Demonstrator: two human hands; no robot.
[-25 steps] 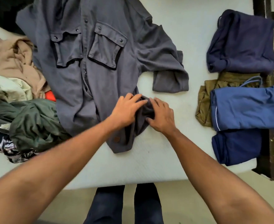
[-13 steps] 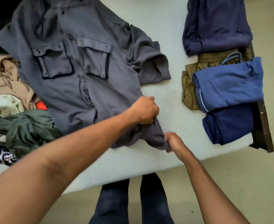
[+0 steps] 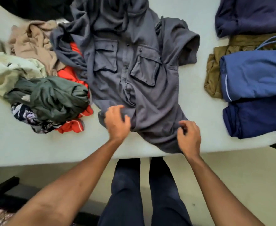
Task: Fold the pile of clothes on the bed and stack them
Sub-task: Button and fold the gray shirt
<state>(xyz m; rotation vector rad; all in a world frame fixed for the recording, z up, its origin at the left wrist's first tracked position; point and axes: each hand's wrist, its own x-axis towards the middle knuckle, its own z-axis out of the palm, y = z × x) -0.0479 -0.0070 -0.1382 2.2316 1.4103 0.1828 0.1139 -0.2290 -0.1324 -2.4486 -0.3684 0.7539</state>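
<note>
Smeared by motion at left hand [image 3: 117,123]; unclear grip of right hand [image 3: 189,137] on grey shirt [image 3: 143,95]. Cropped by top edge at shirt's collar. Mostly buried under blue folded garment [image 3: 254,74]: brown garment [image 3: 215,74].

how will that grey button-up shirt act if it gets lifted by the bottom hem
Probably floppy: the grey shirt lies in soft creases and its collar end is heaped up. Likely light for its size, since the cloth looks thin. Its short sleeve would probably sag and swing, so the shirt should not hold a shape.
</note>
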